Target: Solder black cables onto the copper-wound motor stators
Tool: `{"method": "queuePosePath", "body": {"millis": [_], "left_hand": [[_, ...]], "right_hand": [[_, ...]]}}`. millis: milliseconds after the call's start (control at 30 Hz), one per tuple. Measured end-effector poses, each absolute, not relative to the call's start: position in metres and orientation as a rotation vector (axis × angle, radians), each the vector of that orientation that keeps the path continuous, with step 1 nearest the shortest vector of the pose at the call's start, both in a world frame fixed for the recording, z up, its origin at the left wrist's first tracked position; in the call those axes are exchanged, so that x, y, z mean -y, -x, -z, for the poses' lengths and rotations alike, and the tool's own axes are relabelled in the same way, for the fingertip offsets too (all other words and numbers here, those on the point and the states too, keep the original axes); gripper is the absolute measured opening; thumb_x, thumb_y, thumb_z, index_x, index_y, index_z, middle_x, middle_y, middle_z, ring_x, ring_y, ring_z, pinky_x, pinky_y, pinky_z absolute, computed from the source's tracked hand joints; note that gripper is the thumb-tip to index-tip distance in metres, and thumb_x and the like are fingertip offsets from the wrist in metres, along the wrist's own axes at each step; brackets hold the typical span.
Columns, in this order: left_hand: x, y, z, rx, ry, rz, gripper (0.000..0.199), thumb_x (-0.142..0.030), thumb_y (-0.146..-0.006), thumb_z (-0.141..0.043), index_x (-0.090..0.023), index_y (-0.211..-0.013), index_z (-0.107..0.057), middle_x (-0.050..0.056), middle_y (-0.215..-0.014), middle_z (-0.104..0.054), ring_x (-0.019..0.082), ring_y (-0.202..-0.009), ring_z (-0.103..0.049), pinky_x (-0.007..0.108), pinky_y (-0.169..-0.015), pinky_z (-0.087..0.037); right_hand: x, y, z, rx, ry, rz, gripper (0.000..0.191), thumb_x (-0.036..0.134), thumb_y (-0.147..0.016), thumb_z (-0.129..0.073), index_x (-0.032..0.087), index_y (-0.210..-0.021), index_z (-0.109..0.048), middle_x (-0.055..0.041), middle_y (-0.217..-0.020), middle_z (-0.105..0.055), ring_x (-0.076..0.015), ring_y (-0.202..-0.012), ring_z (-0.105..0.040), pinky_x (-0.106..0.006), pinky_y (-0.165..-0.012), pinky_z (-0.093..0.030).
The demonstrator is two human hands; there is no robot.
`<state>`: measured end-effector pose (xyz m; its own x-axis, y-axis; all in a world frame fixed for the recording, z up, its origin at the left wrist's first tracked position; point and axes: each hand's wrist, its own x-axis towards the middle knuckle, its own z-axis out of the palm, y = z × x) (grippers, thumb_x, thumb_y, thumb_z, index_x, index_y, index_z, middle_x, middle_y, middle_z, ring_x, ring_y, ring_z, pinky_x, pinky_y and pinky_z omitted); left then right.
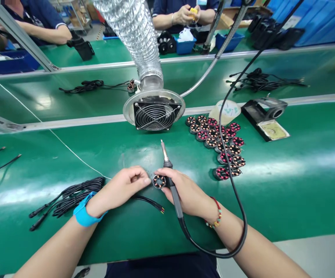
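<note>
- Across the foreground: green workbench (pixel 300 200), reaching from one side of the view to the other.
- Above its far part: silver flexible duct (pixel 141 34), ending in a fan (pixel 155 116) behind a black wire grille.
- Beside the left wrist: looped black cables (pixel 74 197), lying on the bench.
- Right of centre: group of wound cores (pixel 218 147), copper and red, set close together in uneven rows.
- Beyond that group: soldering stand (pixel 254 116), with a pale pad in its tray.
- At centre: soldering iron (pixel 176 200), tip pointing away from the worker, cord looping over the right forearm.
- Right hand (pixel 189 193): closed around the iron's handle, thumb and finger also gripping a single core.
- Left hand (pixel 126 185): fingers curled toward the thumb, just beside that core; whether anything is pinched cannot be told.
- Single core (pixel 156 181): copper-wound, between the two hands, next to the handle.
</note>
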<state>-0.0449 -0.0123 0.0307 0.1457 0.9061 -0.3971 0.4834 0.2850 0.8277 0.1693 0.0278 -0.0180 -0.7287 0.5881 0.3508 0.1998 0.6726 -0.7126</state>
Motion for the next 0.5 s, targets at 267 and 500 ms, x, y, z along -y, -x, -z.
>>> {"method": "queuePosePath", "body": {"millis": [267,500], "left_hand": [[0.0153,0.0393,-0.0277,-1.463,-1.797,-0.553,0.023,-0.025,-0.095,-0.042,-0.018,-0.082,-0.060,0.001,-0.081,-0.057,0.013,-0.077,-0.053,0.025,-0.072,-0.041],[0.0221,0.0369,-0.0282,-1.527,-2.261,-0.535,0.022,-0.030,-0.097,-0.043,-0.018,-0.091,-0.060,0.002,-0.080,-0.058,0.013,-0.071,-0.054,0.024,-0.063,-0.040]], "right_hand": [[-0.0272,-0.1675,0.0173,2.307,0.629,-0.945,0.055,0.009,-0.084,-0.057,0.023,-0.133,-0.035,-0.0105,-0.119,-0.064,-0.0234,-0.107,-0.065,-0.043,-0.091,-0.054],[-0.0296,-0.1680,0.0103,2.218,0.715,-1.010,0.056,0.009,-0.084,-0.056,0.023,-0.133,-0.032,-0.0101,-0.115,-0.065,-0.0228,-0.105,-0.066,-0.042,-0.090,-0.053]]}}
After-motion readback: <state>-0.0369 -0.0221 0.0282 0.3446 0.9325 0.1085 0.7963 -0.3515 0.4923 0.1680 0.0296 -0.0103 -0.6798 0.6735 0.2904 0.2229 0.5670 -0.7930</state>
